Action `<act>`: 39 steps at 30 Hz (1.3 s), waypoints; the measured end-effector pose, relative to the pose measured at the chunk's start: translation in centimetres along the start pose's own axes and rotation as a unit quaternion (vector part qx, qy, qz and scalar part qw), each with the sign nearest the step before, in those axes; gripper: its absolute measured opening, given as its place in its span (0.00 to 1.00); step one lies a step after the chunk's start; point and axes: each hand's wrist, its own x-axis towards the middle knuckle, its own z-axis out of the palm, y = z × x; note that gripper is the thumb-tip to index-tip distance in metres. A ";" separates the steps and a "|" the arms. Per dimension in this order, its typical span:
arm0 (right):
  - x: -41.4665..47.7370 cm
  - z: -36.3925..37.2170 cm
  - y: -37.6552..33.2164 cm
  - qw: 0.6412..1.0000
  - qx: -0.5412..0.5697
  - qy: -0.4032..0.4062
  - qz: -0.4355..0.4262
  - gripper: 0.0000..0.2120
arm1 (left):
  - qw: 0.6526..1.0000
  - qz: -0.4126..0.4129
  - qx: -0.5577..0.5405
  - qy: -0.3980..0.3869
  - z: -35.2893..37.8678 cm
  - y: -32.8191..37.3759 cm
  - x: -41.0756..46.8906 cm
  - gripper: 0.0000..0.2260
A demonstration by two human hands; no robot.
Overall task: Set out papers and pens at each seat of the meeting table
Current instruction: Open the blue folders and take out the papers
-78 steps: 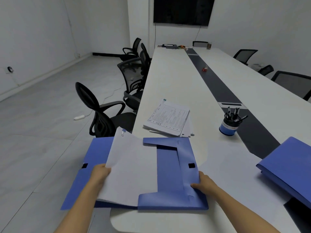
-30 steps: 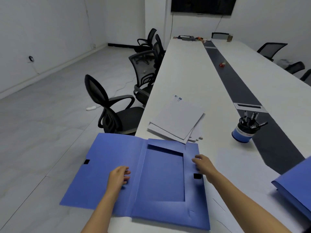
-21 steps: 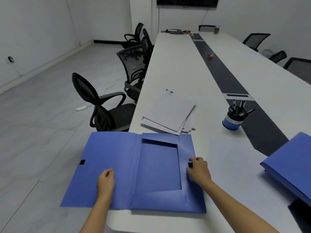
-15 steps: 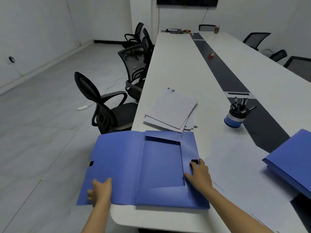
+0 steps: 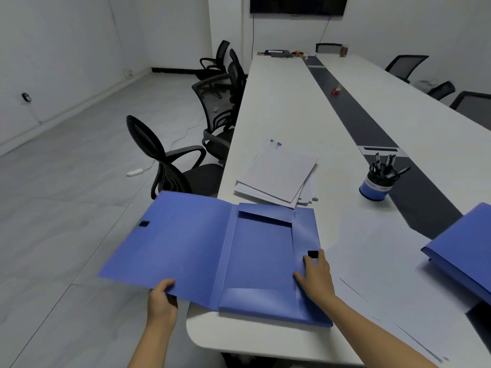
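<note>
An open blue folder (image 5: pixel 260 251) lies at the near left corner of the long white meeting table (image 5: pixel 287 107). Its cover flap sticks out past the table's left edge, raised off the level. My left hand (image 5: pixel 162 301) grips that flap's near edge from below. My right hand (image 5: pixel 316 274) presses flat on the folder's right inner flap, beside a black fastener patch. Just beyond the folder sits a stack of white papers (image 5: pixel 279 176), blank side up, with blue binder clips at its far corner. A blue-banded cup of black pens (image 5: pixel 377 181) stands to the right, on the table's dark centre strip.
A second blue folder (image 5: pixel 467 248) lies at the right edge of view, with loose white sheets (image 5: pixel 393 282) on the table near it. Black mesh chairs (image 5: pixel 172 166) line the left side; more stand along the right. Small items sit at the table's far end.
The sheaf I held over the folder now lies face down on the paper stack. My left hand slid to the cover flap's edge and lifted it; my right hand stayed on the inner flap.
</note>
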 end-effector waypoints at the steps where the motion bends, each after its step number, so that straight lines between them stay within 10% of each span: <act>1: 0.0 0.1 0.0 1.000 -0.002 -0.001 0.001 0.18 | 0.999 0.006 0.026 -0.041 0.2 0.0 -0.4 0.14; 5: 0.1 -0.3 0.0 1.000 0.024 -0.009 0.005 0.18 | 0.968 -0.026 0.140 -0.206 1.3 -0.1 -2.1 0.06; 9: 0.0 -1.1 0.0 0.993 0.106 -0.053 0.001 0.24 | 0.927 -0.035 0.230 -0.295 3.1 -0.4 -2.7 0.34; 12: -0.5 -1.9 0.1 0.973 0.219 -0.077 0.011 0.28 | 0.863 0.000 0.378 -0.335 4.9 -0.8 -3.3 0.19; 20: -1.1 -4.5 0.1 0.677 0.699 -0.030 0.230 0.04 | 0.614 0.066 0.713 -0.333 6.2 -2.5 -4.4 0.48; 22: -1.7 -5.7 0.0 0.652 0.719 -0.063 0.232 0.06 | 0.583 0.076 0.737 -0.334 6.2 -2.9 -4.6 0.57; 27: -3.3 -5.8 -0.6 0.737 0.628 -0.177 0.174 0.14 | 0.664 0.059 0.687 -0.289 6.9 -3.1 -5.3 0.56; 32: -3.7 -7.6 0.5 0.761 0.611 -0.174 0.132 0.23 | 0.865 0.046 0.465 -0.184 8.5 -3.4 -5.4 0.33; 39: -3.3 -13.2 4.3 0.759 0.636 -0.124 0.072 0.21 | 0.887 0.015 0.395 -0.236 14.2 -3.8 -5.3 0.20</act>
